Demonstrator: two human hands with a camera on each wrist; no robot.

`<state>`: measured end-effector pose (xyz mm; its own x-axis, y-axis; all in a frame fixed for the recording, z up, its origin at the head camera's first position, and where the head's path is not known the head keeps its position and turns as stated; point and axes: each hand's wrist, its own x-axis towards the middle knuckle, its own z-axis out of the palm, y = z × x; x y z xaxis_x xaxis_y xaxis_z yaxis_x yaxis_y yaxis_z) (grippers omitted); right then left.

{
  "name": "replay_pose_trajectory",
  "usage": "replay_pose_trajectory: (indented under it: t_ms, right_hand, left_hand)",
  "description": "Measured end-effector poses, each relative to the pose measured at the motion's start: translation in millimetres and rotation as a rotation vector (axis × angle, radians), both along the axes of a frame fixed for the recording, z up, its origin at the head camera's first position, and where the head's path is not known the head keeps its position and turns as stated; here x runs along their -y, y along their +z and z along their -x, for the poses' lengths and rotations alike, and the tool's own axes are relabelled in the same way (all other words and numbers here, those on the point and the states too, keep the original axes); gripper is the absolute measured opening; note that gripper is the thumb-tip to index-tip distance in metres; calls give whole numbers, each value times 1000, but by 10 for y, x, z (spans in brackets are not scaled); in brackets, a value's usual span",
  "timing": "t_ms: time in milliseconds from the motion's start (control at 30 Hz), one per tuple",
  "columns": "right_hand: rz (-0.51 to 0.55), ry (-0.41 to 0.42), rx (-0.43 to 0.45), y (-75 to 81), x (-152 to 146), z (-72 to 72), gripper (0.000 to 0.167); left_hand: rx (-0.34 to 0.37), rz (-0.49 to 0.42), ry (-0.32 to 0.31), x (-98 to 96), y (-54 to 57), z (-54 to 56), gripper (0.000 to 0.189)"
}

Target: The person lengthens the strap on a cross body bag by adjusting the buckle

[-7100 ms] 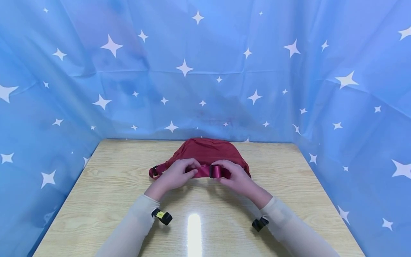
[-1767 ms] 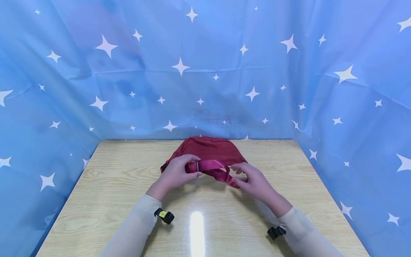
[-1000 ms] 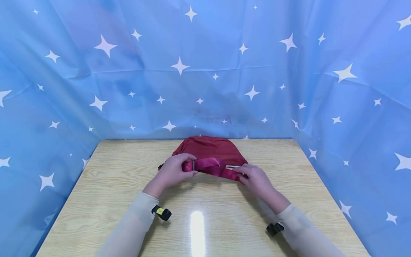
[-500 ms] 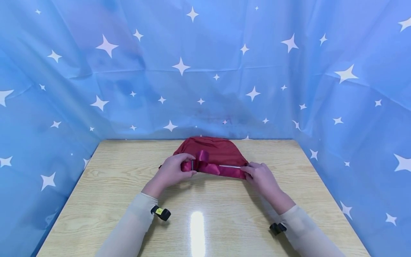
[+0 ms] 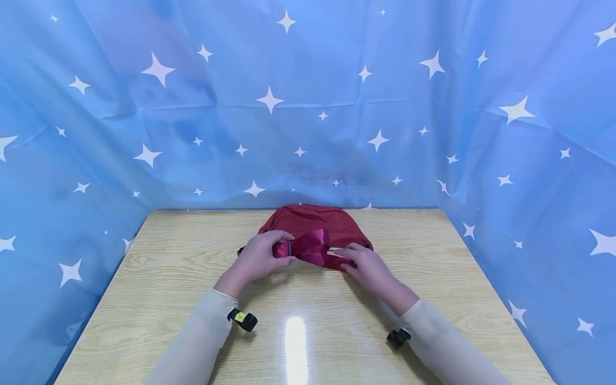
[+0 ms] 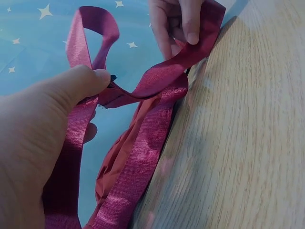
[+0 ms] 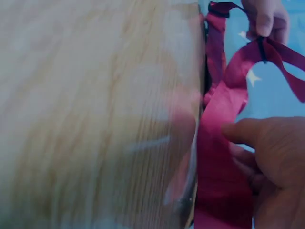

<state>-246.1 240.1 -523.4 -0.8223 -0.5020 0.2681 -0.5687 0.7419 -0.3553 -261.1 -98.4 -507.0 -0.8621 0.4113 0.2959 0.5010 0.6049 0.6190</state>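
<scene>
A dark red fabric bag [image 5: 313, 218] lies at the back of the table, with a shiny magenta webbing strap [image 5: 315, 247] in front of it. My left hand [image 5: 260, 259] pinches the strap at a dark strap slider [image 5: 290, 247] between thumb and fingers. In the left wrist view, a loop of strap [image 6: 97, 21] stands up beyond the left thumb. My right hand [image 5: 370, 270] pinches the strap further right, thumb against the webbing [image 7: 221, 157] in the right wrist view. Between the hands, the strap twists and folds over itself. The bag's right lower part is partly behind the right hand.
The pale wooden table [image 5: 192, 331] extends towards me, with a bright reflection near its middle front. A blue curtain with white stars [image 5: 308, 133] hangs behind and at both sides. Black wrist cameras [image 5: 247, 322] sit on both sleeves.
Since half a second ago, my right hand has moved left along the strap, and the strap fold leans right. My left hand stays nearly still. Seven seconds ago, a buckle was at my right hand.
</scene>
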Motion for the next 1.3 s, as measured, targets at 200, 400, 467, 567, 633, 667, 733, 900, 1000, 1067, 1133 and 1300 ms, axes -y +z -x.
replay_pose_trajectory:
  t_ms: [200,400,467,567,633,667,733,900,1000,1067,1133,1300]
  right_hand:
    - [14,63,-49,14,-41,22,38]
    - [-49,30,-78,126,-173,24,41]
    - [-88,13,-95,156,-214,20,41]
    - [-156,-5,-116,175,-251,11,39]
    - [-206,-6,-135,172,-253,8,39]
    - [-229,-7,-144,166,-250,7,39]
    - [-267,-6,-169,156,-235,7,41]
    - [-288,-60,-206,149,-190,-9,38]
    - [-239,-85,-180,147,-156,-28,33]
    - [-190,-97,-115,148,-116,-41,33]
    - [-136,-96,-59,137,-62,-48,42]
    - [-10,-41,20,50,90,-7,50]
  left_hand:
    - [16,4,3,17,1,13,47]
    - [44,3,17,39,-1,23,49]
    - [51,-3,16,41,-2,23,49]
    - [59,-8,15,38,-7,25,49]
    - [62,-10,11,35,-11,26,49]
    - [64,-8,10,33,-14,26,49]
    - [65,-4,8,30,-16,25,50]
    - [70,3,12,38,-3,16,50]
    - [60,-4,12,42,17,11,50]
    - [51,-9,8,39,23,9,49]
    - [45,-10,5,31,17,11,48]
    - [49,-18,9,12,6,-2,48]
